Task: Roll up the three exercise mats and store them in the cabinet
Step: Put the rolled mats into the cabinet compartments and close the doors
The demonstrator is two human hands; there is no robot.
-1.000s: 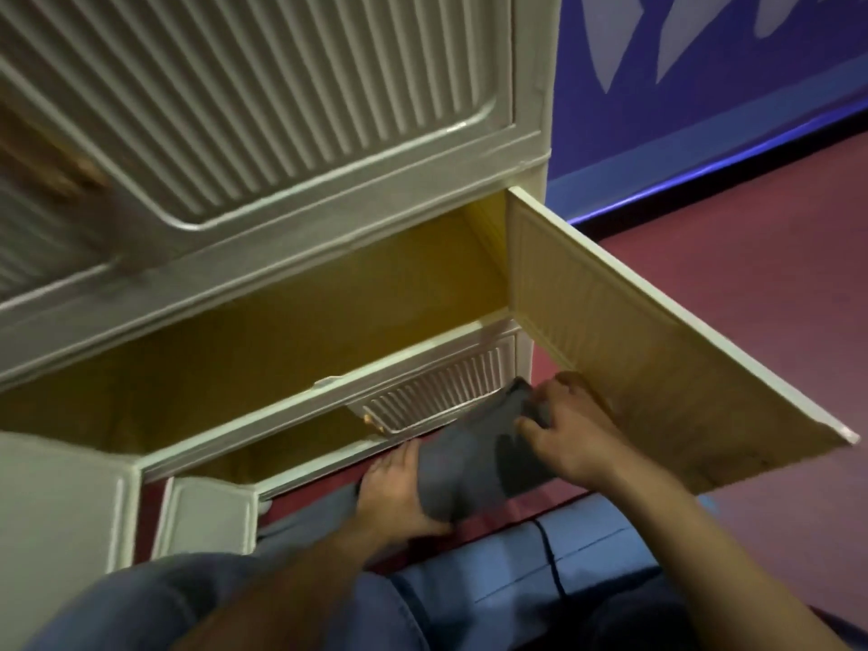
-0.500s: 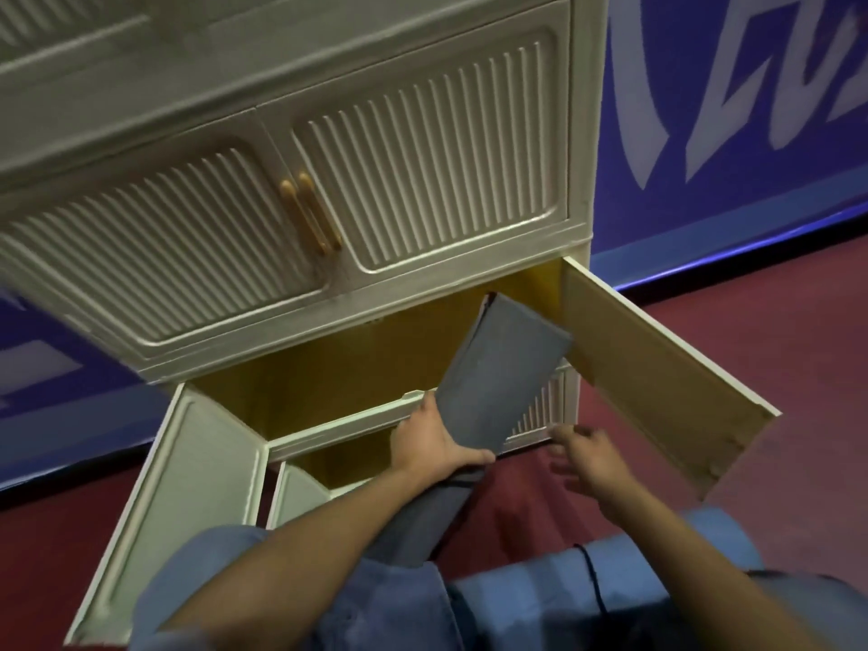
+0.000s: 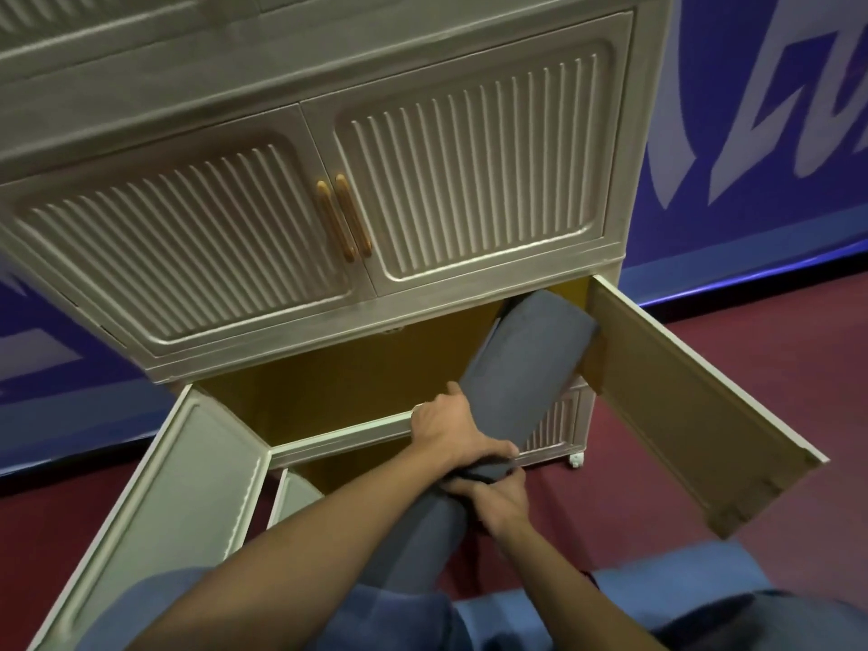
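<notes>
The cabinet (image 3: 329,148) is standing against the blue wall (image 3: 751,133), and the doors of its lower compartment are hanging open to both sides: the left door (image 3: 155,500) and the right door (image 3: 695,415). The upper doors are closed. The rolled grey mat (image 3: 521,373) is pointing with its far end into the open compartment, near the upper right corner; its near end is lying low, toward the person's knees. A blue mat (image 3: 563,599) is lying on the red floor (image 3: 775,359) at the bottom.

The left hand (image 3: 451,429) is gripping the roll around its middle, fingers curled over it. The right hand (image 3: 498,500) is holding it just below, fingers wrapped from underneath.

The mat is looking soft and light, a foam that is bending a little and wanting to unroll. I think it is best to hold it around the middle and squeeze, so the loose edge is staying tight.
</notes>
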